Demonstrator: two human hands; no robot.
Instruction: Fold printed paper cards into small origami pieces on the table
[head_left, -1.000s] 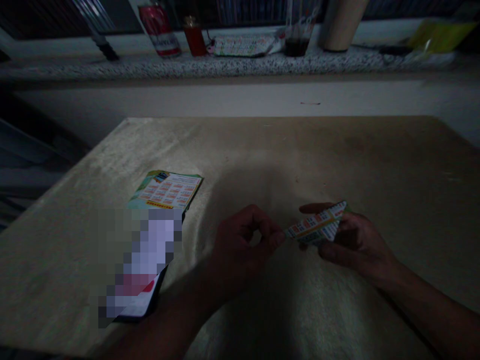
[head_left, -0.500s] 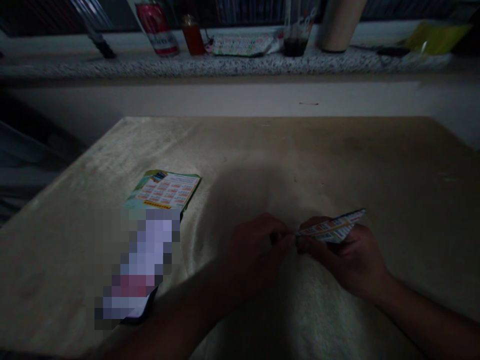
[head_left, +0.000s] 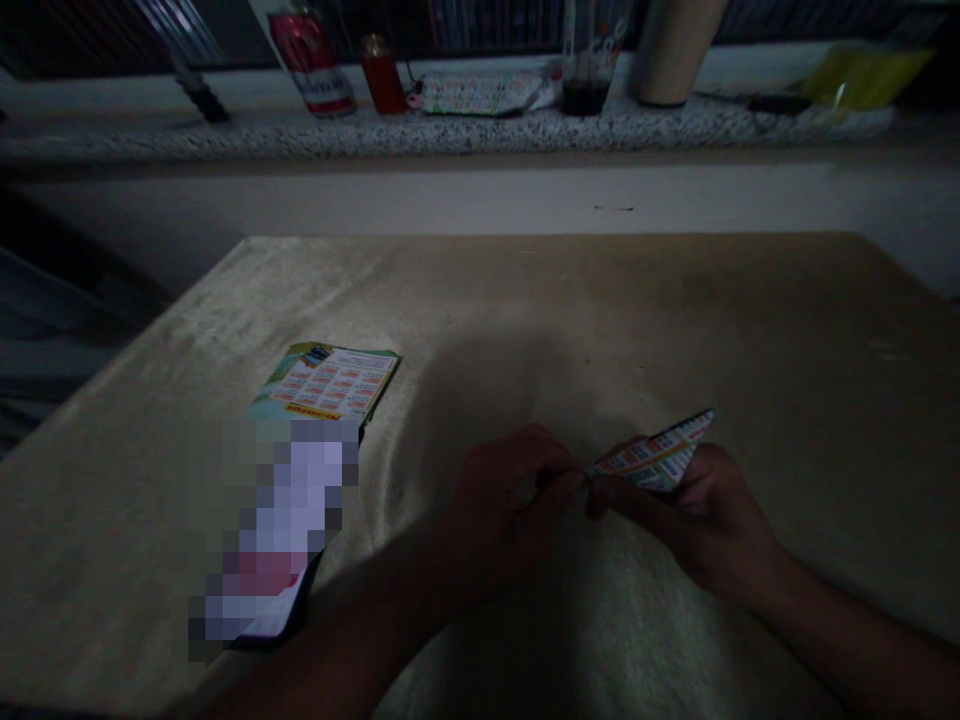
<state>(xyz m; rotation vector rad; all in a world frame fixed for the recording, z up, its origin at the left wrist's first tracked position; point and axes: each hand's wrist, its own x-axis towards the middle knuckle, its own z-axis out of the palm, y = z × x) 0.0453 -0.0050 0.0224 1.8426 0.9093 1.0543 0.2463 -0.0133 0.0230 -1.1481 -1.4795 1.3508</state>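
A small folded paper (head_left: pixel 652 458), printed in colour and bent into a pointed, triangular shape, is held above the table between both hands. My right hand (head_left: pixel 697 510) is closed on it, thumb on the near side and fingers behind. With thumb and forefinger, my left hand (head_left: pixel 525 495) pinches the paper's left tip. The fingertips of both hands almost meet there. Dim light hides the finer folds and the far fingers.
On the cloth-covered table (head_left: pixel 480 290), a printed card (head_left: pixel 330 385) lies at the left, beyond a phone with a blurred screen (head_left: pixel 289 520). Along the stone sill (head_left: pixel 450 135) stand a red can (head_left: pixel 311 65), an orange bottle (head_left: pixel 384 80), a glass with dark liquid (head_left: pixel 585 95) and a beige cylinder (head_left: pixel 679 50).
The folded paper and the right hand have shifted slightly left, and the paper's face is turned a little more toward me. The left hand keeps its pinch at the tip.
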